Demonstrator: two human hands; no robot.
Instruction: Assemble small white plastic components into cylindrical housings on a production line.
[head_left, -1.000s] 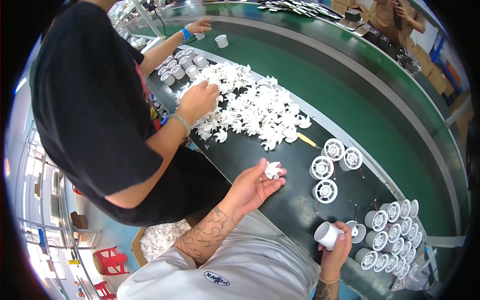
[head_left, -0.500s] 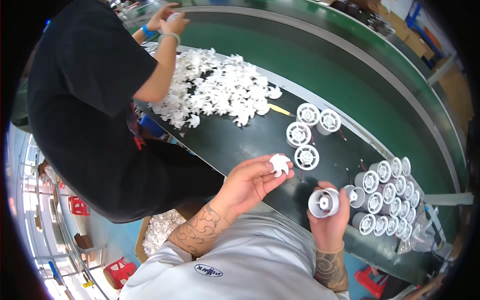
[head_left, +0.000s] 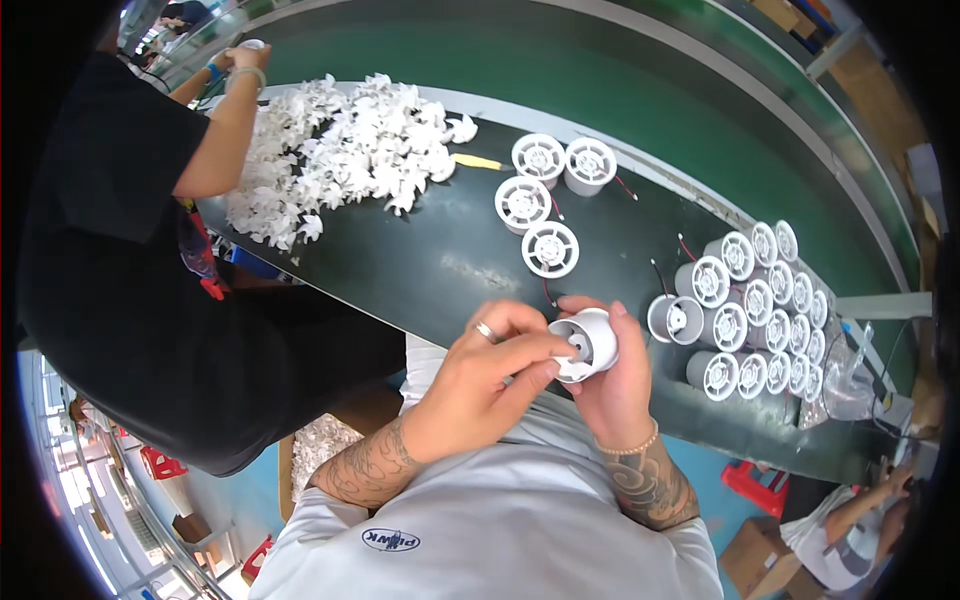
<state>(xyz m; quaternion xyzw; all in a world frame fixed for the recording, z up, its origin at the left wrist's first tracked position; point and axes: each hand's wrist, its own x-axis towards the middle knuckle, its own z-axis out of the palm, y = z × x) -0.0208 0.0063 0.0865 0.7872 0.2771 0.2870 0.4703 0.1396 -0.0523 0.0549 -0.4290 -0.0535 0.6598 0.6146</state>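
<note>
My right hand (head_left: 622,395) is wrapped round a white cylindrical fan housing (head_left: 602,338), its open mouth tilted toward my left hand. My left hand (head_left: 480,385), wearing a ring, has its thumb and fingers pinched at that mouth on a small white fan impeller (head_left: 568,369). The fingers partly cover the impeller, so how deep it sits inside cannot be made out. To the right of my hands another housing (head_left: 688,319) lies on its side with its inside showing. Beyond my hands, several housings (head_left: 550,249) stand with spoked faces up and thin wires trailing.
A heap of loose white impellers (head_left: 350,150) covers the dark table's (head_left: 400,265) left part, beside a yellow-handled tool (head_left: 477,161). Several housings (head_left: 752,300) stand in rows at the right, near a clear plastic bag (head_left: 850,390). A co-worker in black (head_left: 120,270) stands close at left. Behind runs a green conveyor belt (head_left: 480,60).
My two hands have come together: the left brought the impeller to the housing's mouth, and the right moved the housing left and up. The view has shifted; the co-worker's hands moved away.
</note>
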